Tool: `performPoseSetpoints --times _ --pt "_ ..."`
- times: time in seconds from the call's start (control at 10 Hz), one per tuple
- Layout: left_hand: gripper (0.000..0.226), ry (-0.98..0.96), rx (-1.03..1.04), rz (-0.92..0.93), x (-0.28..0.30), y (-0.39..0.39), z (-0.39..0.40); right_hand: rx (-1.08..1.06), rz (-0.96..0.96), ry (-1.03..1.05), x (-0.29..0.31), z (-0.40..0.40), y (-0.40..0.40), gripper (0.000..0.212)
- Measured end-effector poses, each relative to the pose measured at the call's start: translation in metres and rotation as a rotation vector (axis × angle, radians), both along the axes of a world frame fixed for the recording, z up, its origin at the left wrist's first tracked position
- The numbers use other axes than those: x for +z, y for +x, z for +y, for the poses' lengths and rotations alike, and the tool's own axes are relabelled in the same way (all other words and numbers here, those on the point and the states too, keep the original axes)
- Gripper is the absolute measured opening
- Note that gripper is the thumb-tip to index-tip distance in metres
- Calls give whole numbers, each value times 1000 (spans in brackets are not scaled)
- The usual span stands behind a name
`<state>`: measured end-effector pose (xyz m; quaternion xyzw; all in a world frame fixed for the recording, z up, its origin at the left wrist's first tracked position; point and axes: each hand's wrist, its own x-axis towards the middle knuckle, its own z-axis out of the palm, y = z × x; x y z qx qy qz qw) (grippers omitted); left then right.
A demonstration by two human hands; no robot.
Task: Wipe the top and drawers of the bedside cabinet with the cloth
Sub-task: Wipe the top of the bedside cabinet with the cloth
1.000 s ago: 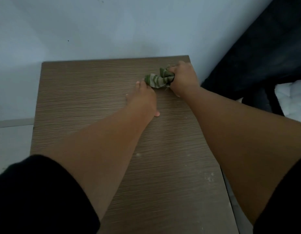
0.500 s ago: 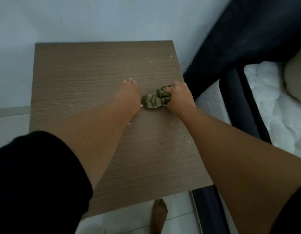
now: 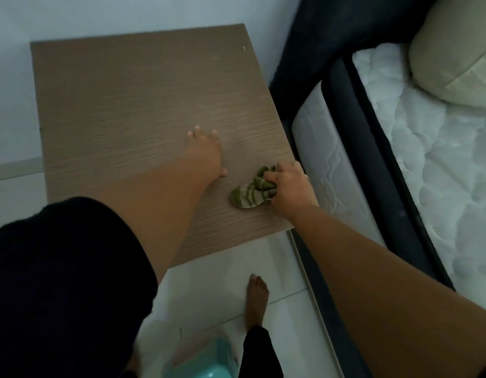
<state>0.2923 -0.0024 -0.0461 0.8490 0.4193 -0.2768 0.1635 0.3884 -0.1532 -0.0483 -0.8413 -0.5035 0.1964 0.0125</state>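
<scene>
Your right hand clenches the cloth near the cabinet top's front right corner; your left hand lies flat, fingers released. Spread the cloth wider and press evenly, sweeping crumbs off that edge.

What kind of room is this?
Probably a bedroom: a bed with a pillow stands right beside the cabinet that the right hand wipes with a cloth.
</scene>
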Motion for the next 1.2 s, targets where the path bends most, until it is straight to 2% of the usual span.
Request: performPoseSetpoints --times 0.3,0.5,0.6,0.7,0.9,1.0,1.1,1.2 --pt "96 -28 -55 -15 3 -8 -48 -38 61 19 0 -74 -34 37" --pt "92 -53 -91 -31 3 -12 -58 133 103 -116 16 -84 -25 33" --pt "77 -45 -90 -32 10 -10 -46 131 71 -70 36 -62 -8 31" --pt "73 -8 -110 -35 7 -5 -32 139 25 -42 53 -34 4 34" --pt "80 23 -71 -42 -21 17 22 106 -12 142 68 59 40 25" --pt "76 9 -58 -47 -22 28 40 117 -25 207 67 91 55 22" --pt "76 -49 13 -122 -9 43 62 52 -27 268 55 136 74 31" --pt "86 -51 77 -149 -18 55 85 26 -24 302 47 169 89 34"
